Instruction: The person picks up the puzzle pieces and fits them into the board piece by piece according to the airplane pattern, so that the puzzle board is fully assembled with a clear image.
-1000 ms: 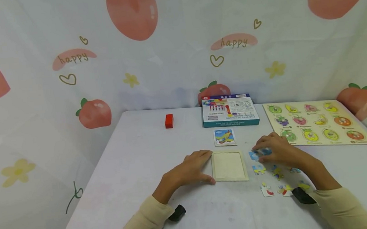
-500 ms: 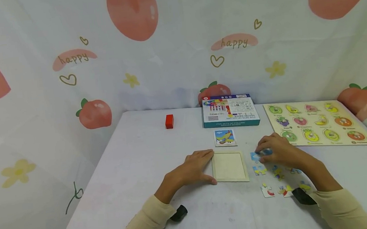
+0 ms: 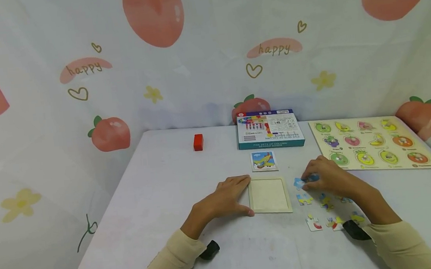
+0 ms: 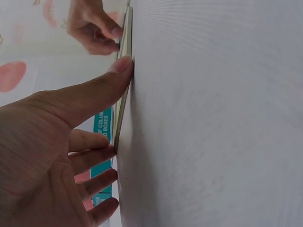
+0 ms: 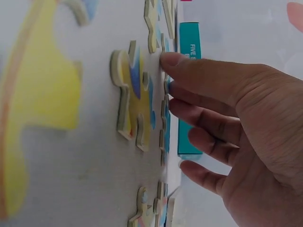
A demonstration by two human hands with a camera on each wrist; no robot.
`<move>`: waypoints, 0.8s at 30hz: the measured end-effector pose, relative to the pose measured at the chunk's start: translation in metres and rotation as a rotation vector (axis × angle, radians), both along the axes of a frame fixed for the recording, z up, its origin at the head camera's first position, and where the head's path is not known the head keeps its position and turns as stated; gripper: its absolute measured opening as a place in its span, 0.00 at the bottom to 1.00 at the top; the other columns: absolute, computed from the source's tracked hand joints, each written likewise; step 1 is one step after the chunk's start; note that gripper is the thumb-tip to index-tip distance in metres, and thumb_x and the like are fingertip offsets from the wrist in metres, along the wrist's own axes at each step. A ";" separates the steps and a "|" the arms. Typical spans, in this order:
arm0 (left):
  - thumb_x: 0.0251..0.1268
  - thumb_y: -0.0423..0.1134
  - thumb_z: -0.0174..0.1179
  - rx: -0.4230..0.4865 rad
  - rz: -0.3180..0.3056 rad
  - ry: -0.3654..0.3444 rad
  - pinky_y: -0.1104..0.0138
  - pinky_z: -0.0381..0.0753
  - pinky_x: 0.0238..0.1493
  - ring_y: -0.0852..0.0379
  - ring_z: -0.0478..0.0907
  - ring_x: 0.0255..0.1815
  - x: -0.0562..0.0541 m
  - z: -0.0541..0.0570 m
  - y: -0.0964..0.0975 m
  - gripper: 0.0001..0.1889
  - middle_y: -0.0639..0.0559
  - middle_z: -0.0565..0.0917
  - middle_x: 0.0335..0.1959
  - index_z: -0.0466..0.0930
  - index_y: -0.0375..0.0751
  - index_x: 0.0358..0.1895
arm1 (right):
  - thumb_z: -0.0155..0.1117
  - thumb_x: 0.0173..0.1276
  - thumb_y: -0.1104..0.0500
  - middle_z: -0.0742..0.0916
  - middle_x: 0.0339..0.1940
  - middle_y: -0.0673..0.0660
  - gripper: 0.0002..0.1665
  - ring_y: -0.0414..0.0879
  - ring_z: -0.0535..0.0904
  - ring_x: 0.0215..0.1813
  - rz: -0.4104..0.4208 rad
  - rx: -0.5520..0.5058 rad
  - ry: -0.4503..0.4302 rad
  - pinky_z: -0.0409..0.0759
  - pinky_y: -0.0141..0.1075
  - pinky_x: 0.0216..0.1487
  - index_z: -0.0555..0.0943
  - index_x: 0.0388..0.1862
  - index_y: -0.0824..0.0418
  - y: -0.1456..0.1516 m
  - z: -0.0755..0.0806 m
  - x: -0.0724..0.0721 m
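My left hand (image 3: 225, 199) spans the left side of a square wooden puzzle tray (image 3: 270, 195). In the left wrist view its thumb (image 4: 124, 65) rests on the near edge, with the other fingers extended toward the far corner. Right of the tray, my right hand (image 3: 326, 178) pinches a blue jigsaw piece (image 3: 298, 183) low over the table, thumb and forefinger together at it. Another blue piece (image 3: 312, 177) lies partly hidden beneath that hand. Below are more jigsaw pieces, including a blue-yellow one (image 3: 305, 199) and a white-red one (image 3: 313, 223).
Behind the tray lies a square airplane picture (image 3: 263, 161). A flat teal-edged box (image 3: 270, 131) stands at the back, a red block (image 3: 198, 142) to its left. At the right is a fruit knob puzzle board (image 3: 376, 145). A printed cloth backs the table.
My right hand's fingertips have shifted slightly right and drawn closer together at the blue piece. The left hand stays at the tray's left side.
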State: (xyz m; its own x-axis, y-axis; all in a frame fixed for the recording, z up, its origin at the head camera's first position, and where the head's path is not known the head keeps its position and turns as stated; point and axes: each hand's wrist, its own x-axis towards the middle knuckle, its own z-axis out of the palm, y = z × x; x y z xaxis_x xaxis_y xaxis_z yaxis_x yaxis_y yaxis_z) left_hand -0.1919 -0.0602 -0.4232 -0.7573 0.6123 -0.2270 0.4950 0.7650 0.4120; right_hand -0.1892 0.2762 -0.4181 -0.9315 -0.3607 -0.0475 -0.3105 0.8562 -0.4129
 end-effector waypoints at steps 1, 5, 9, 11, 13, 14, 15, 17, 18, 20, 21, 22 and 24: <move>0.61 0.58 0.76 -0.002 0.001 -0.002 0.50 0.58 0.82 0.50 0.55 0.86 0.000 0.000 0.000 0.54 0.54 0.60 0.86 0.56 0.46 0.86 | 0.79 0.65 0.50 0.90 0.47 0.52 0.15 0.53 0.74 0.53 -0.006 -0.001 -0.006 0.75 0.53 0.56 0.93 0.44 0.59 0.000 0.000 0.000; 0.61 0.58 0.76 -0.004 0.003 0.000 0.50 0.58 0.82 0.50 0.56 0.86 0.000 0.001 0.000 0.54 0.54 0.60 0.86 0.56 0.47 0.86 | 0.79 0.65 0.48 0.90 0.48 0.54 0.17 0.54 0.74 0.54 -0.031 0.002 -0.006 0.75 0.54 0.56 0.92 0.44 0.59 -0.002 0.001 0.002; 0.61 0.59 0.76 0.003 0.000 -0.001 0.49 0.58 0.82 0.50 0.56 0.86 0.000 0.001 -0.002 0.54 0.54 0.60 0.86 0.57 0.47 0.86 | 0.79 0.65 0.50 0.90 0.49 0.55 0.15 0.55 0.74 0.56 -0.023 -0.003 0.034 0.75 0.55 0.57 0.92 0.44 0.58 -0.003 0.003 0.003; 0.62 0.59 0.75 0.005 -0.004 -0.003 0.49 0.58 0.82 0.50 0.56 0.86 -0.001 0.001 -0.002 0.53 0.55 0.60 0.86 0.57 0.47 0.86 | 0.78 0.66 0.50 0.90 0.49 0.55 0.14 0.55 0.75 0.56 -0.010 -0.019 0.054 0.75 0.55 0.58 0.92 0.44 0.57 -0.005 0.004 0.003; 0.63 0.59 0.75 0.006 -0.005 -0.005 0.49 0.58 0.82 0.51 0.56 0.86 -0.001 0.001 -0.003 0.53 0.56 0.60 0.86 0.57 0.48 0.86 | 0.78 0.66 0.50 0.90 0.50 0.54 0.13 0.54 0.75 0.57 0.009 -0.034 0.071 0.75 0.55 0.58 0.92 0.44 0.56 -0.007 0.004 0.003; 0.63 0.59 0.74 0.006 -0.006 -0.005 0.49 0.58 0.82 0.51 0.56 0.86 -0.002 0.001 -0.004 0.52 0.56 0.60 0.86 0.57 0.48 0.86 | 0.78 0.67 0.50 0.90 0.50 0.54 0.13 0.54 0.75 0.57 0.019 -0.041 0.075 0.76 0.55 0.59 0.92 0.44 0.55 -0.010 0.004 0.002; 0.63 0.59 0.74 0.006 -0.005 -0.004 0.49 0.58 0.82 0.51 0.56 0.86 -0.002 0.001 -0.004 0.52 0.56 0.61 0.86 0.58 0.49 0.86 | 0.78 0.67 0.49 0.90 0.50 0.54 0.13 0.54 0.75 0.57 0.029 -0.046 0.078 0.76 0.55 0.59 0.92 0.44 0.55 -0.012 0.003 0.002; 0.63 0.58 0.74 0.009 -0.005 -0.005 0.49 0.58 0.82 0.51 0.56 0.85 -0.002 0.001 -0.005 0.52 0.56 0.61 0.86 0.58 0.49 0.86 | 0.77 0.67 0.50 0.90 0.49 0.53 0.12 0.54 0.75 0.56 0.057 -0.053 0.090 0.77 0.55 0.58 0.92 0.44 0.55 -0.019 0.003 0.001; 0.63 0.58 0.75 0.009 -0.004 -0.005 0.49 0.59 0.82 0.51 0.56 0.85 -0.002 0.001 -0.005 0.52 0.56 0.61 0.86 0.58 0.49 0.86 | 0.77 0.67 0.50 0.90 0.49 0.53 0.11 0.53 0.75 0.56 0.069 -0.054 0.097 0.77 0.54 0.59 0.92 0.43 0.55 -0.022 0.002 0.001; 0.63 0.58 0.75 0.012 -0.007 -0.006 0.48 0.59 0.82 0.51 0.56 0.85 -0.003 0.001 -0.005 0.51 0.56 0.61 0.86 0.58 0.49 0.86 | 0.77 0.67 0.51 0.90 0.48 0.52 0.10 0.53 0.75 0.56 0.101 -0.049 0.114 0.76 0.54 0.58 0.92 0.43 0.55 -0.030 0.002 -0.001; 0.63 0.58 0.75 0.013 -0.007 -0.005 0.48 0.59 0.82 0.50 0.57 0.85 -0.003 0.000 -0.005 0.51 0.56 0.62 0.86 0.59 0.48 0.85 | 0.77 0.67 0.52 0.89 0.47 0.52 0.10 0.53 0.75 0.55 0.115 -0.046 0.124 0.76 0.54 0.58 0.92 0.43 0.55 -0.033 0.002 -0.002; 0.63 0.58 0.75 0.016 -0.009 -0.004 0.48 0.59 0.81 0.50 0.57 0.85 -0.003 0.000 -0.005 0.51 0.56 0.62 0.85 0.59 0.48 0.85 | 0.77 0.67 0.53 0.89 0.47 0.52 0.09 0.53 0.75 0.55 0.127 -0.045 0.133 0.76 0.54 0.59 0.92 0.43 0.55 -0.037 0.002 -0.004; 0.63 0.58 0.75 0.016 -0.013 0.002 0.48 0.60 0.81 0.50 0.57 0.85 -0.003 0.000 -0.005 0.51 0.56 0.62 0.85 0.60 0.48 0.85 | 0.77 0.68 0.54 0.89 0.48 0.52 0.09 0.53 0.76 0.56 0.150 -0.029 0.147 0.76 0.54 0.60 0.92 0.43 0.56 -0.044 0.002 -0.007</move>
State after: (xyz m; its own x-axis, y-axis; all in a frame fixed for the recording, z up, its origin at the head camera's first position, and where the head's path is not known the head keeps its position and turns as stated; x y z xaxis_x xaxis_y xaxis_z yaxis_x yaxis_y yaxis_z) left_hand -0.1946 -0.0655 -0.4233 -0.7500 0.6253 -0.2157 0.5054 0.7521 0.4230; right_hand -0.1961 0.2319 -0.4163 -0.8634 -0.4951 0.0972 -0.4922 0.7841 -0.3781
